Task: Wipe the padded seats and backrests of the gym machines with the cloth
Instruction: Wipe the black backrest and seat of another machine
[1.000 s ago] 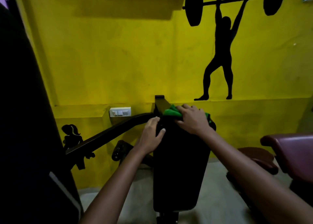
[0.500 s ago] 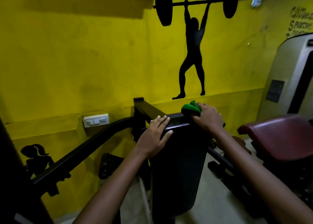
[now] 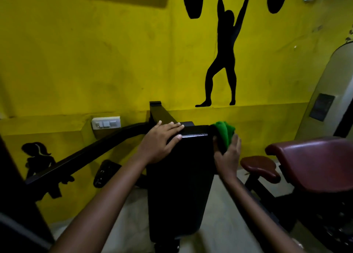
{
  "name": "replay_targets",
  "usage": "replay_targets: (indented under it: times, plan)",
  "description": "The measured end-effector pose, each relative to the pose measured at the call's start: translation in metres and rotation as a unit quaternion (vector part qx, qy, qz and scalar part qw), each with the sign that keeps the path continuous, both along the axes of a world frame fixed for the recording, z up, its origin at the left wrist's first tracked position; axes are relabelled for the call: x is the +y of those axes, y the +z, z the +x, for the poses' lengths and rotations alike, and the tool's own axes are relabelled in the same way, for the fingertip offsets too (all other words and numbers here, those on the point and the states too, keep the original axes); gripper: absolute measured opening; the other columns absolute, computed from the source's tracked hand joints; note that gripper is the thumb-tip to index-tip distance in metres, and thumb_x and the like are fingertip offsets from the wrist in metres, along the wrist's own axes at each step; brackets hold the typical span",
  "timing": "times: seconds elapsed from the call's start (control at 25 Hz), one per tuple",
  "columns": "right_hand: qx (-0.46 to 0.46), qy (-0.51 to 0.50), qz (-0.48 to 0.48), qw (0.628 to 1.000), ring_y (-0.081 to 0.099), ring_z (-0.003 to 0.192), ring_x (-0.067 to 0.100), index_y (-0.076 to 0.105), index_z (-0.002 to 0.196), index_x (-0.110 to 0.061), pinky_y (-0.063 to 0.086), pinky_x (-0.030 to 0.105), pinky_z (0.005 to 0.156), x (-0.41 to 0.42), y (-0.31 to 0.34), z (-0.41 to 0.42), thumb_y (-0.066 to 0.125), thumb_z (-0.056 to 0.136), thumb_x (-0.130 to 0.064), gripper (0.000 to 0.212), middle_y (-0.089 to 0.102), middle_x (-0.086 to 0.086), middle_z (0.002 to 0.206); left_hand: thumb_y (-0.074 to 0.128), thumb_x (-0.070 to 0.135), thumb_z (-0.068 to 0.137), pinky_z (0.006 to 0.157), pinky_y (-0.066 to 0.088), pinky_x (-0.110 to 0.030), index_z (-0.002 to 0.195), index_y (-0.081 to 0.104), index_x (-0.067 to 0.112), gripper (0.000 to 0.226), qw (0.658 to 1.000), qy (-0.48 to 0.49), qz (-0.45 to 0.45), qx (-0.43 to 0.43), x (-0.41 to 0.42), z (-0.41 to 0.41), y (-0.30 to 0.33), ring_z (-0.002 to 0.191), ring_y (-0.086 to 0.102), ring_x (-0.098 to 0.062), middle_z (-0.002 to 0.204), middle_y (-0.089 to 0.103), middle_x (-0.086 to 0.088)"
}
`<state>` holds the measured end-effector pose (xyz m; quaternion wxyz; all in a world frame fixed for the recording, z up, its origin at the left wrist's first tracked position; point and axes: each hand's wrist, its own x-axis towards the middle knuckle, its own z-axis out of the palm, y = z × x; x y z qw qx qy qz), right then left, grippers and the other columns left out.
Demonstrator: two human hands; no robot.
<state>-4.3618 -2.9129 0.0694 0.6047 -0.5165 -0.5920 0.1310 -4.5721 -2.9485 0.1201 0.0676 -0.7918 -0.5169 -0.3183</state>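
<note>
Green and bunched into thick folds, one cloth (image 3: 223,134) sits at the upper right corner of a black padded backrest (image 3: 179,176) that stands upright in front of me. I see my right hand (image 3: 228,157) gripping the cloth, fingers curled round its lower half, pressing it against the pad's right edge. My left hand (image 3: 159,142) lies flat on the pad's top left corner, fingers straight and together, holding nothing. The black pad is glossy along its top edge and dark below. To the right stand two maroon padded cushions: a large one (image 3: 315,163) and a small rounded seat (image 3: 259,167) just beside it. Behind, the yellow wall (image 3: 95,61) carries two black silhouettes, a weightlifter (image 3: 225,57) and a ponytailed figure (image 3: 37,157), plus one white switch plate (image 3: 106,122).
</note>
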Motion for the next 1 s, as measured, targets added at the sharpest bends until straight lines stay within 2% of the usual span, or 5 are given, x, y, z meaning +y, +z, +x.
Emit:
replay_targets:
  times: [0.16, 0.36, 0.56, 0.76, 1.0]
  plan:
    - [-0.374, -0.025, 0.323, 0.869, 0.038, 0.119, 0.038, 0.032, 0.139, -0.018, 0.045, 0.048, 0.089, 0.002, -0.041, 0.019, 0.046, 0.083, -0.035, 0.060, 0.031, 0.018, 0.139, 0.033, 0.043, 0.093, 0.114, 0.007, -0.029, 0.136, 0.049, 0.030, 0.048, 0.997, 0.012, -0.048, -0.067, -0.003, 0.001, 0.005, 0.132, 0.029, 0.004, 0.144, 0.044, 0.011]
    - [-0.405, -0.059, 0.403, 0.819, 0.042, 0.114, 0.033, 0.040, 0.136, -0.023, 0.034, 0.041, 0.081, 0.022, -0.004, 0.011, 0.050, 0.090, -0.031, 0.048, 0.037, 0.011, 0.140, 0.039, 0.037, 0.098, 0.112, 0.001, -0.031, 0.134, 0.052, 0.030, 0.039, 0.992, 0.009, -0.082, -0.094, -0.005, 0.003, 0.009, 0.134, 0.032, -0.001, 0.144, 0.045, 0.010]
    - [-0.596, 0.023, 0.558, 0.577, 0.043, 0.116, 0.031, 0.033, 0.141, -0.025, 0.037, 0.045, 0.088, 0.047, -0.024, 0.042, 0.057, 0.085, -0.027, 0.061, 0.034, 0.007, 0.142, 0.040, 0.020, 0.102, 0.115, -0.005, -0.037, 0.134, 0.052, 0.026, 0.034, 0.988, -0.013, -0.117, -0.105, -0.008, -0.002, 0.015, 0.139, 0.030, -0.008, 0.146, 0.044, 0.005]
    - [-0.465, -0.016, 0.480, 0.744, 0.042, 0.114, 0.033, 0.034, 0.141, -0.025, 0.035, 0.043, 0.085, 0.027, -0.022, 0.008, 0.048, 0.089, -0.036, 0.055, 0.032, 0.010, 0.144, 0.042, 0.023, 0.098, 0.119, 0.000, -0.049, 0.125, 0.056, 0.034, 0.032, 0.969, -0.051, -0.161, -0.180, -0.006, -0.015, 0.016, 0.136, 0.036, -0.008, 0.142, 0.047, 0.006]
    - [-0.516, 0.010, 0.527, 0.675, 0.043, 0.111, 0.032, 0.027, 0.143, -0.025, 0.034, 0.043, 0.083, 0.023, -0.024, -0.007, 0.043, 0.092, -0.037, 0.055, 0.025, 0.008, 0.149, 0.039, 0.031, 0.092, 0.117, 0.008, -0.054, 0.125, 0.055, 0.036, 0.037, 0.952, -0.091, -0.197, -0.218, -0.007, -0.026, 0.014, 0.135, 0.035, -0.004, 0.145, 0.044, 0.009]
